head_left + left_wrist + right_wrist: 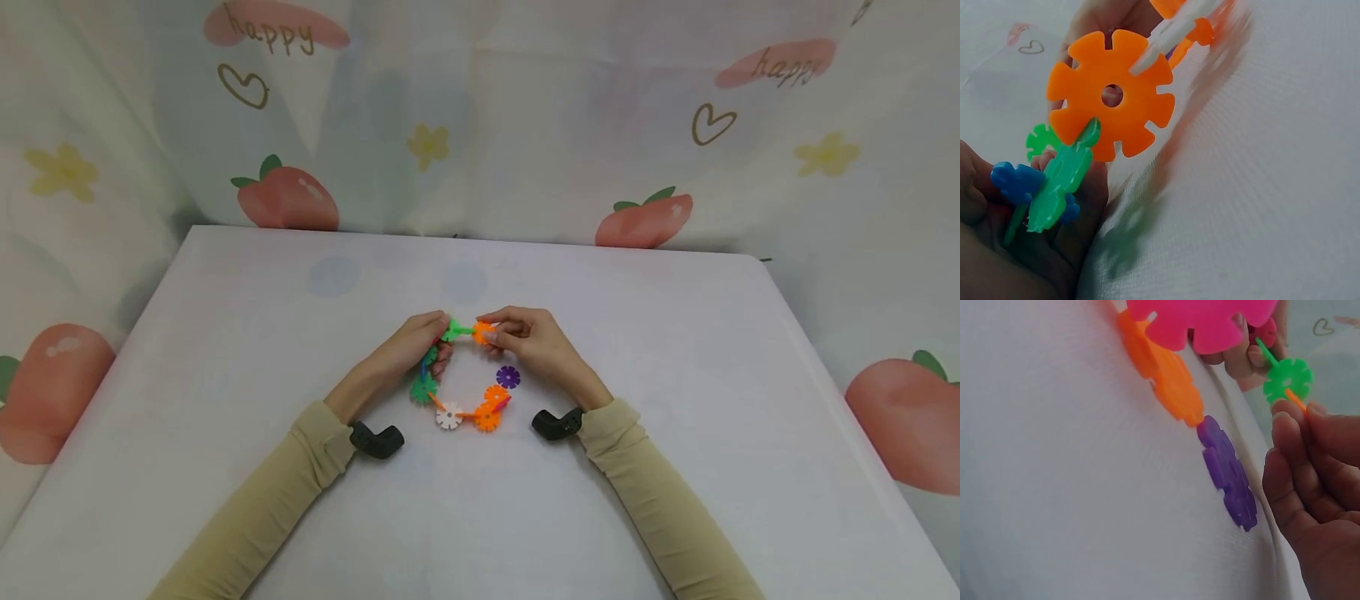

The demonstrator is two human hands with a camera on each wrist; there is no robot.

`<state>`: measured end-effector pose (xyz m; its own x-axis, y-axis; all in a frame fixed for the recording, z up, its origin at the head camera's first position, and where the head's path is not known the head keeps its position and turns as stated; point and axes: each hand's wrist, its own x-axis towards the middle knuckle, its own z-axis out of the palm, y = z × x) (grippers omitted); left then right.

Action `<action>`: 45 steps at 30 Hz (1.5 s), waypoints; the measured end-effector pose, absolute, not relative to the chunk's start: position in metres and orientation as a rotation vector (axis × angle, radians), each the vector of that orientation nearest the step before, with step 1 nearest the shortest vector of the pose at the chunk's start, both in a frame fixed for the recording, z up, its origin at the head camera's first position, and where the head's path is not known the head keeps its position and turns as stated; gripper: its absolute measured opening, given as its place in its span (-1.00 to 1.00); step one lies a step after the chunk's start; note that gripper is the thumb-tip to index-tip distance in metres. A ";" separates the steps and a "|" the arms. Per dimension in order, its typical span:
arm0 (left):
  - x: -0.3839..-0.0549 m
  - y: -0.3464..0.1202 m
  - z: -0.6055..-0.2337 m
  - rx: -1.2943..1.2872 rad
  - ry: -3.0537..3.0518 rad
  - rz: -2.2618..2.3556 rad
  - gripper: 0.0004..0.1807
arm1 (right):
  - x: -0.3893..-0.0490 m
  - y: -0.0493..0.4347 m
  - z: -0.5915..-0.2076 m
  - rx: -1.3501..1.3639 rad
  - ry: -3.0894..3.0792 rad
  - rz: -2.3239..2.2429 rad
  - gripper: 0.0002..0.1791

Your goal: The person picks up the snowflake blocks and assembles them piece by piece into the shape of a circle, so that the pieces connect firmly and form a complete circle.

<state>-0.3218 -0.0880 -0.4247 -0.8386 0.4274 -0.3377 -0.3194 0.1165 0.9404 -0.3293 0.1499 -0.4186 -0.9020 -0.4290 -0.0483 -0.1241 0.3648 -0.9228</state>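
Observation:
A chain of notched plastic snowflake discs curves between the hands above the white table. My left hand point(414, 340) grips its upper left part, close to a light green disc point(452, 331). Between thumb and fingertips, my right hand point(538, 340) pinches an orange disc point(482, 333), seen edge-on in the right wrist view, where it meets the light green disc point(1289, 380). From the left hand the chain runs through blue point(1016, 182) and green point(1063, 181) discs to a white disc point(449, 416), orange discs point(487, 417), a pink disc point(1204, 319) and a purple disc point(508, 377) at the end.
The white table point(225, 350) extends around both hands. Behind it hangs a patterned cloth point(525, 125) with printed fruit, flowers and hearts. A black wrist device sits at each cuff, one on the left point(377, 441) and one on the right point(557, 424).

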 end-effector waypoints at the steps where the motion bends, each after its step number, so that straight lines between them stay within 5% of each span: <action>1: -0.322 -0.088 -0.425 0.107 1.858 1.775 -0.65 | -0.329 0.150 -0.419 -0.491 2.353 -1.547 -0.68; 45: -0.322 -0.088 -0.423 0.112 1.840 1.795 -0.64 | -0.322 0.140 -0.419 -0.417 2.353 -1.667 -0.71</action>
<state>-0.3217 -0.0876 -0.4233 -0.8392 0.4330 -0.3292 -0.3184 0.0995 0.9427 -0.3219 0.1398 -0.4193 -0.9337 -0.3574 -0.0203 -0.0994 0.3133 -0.9444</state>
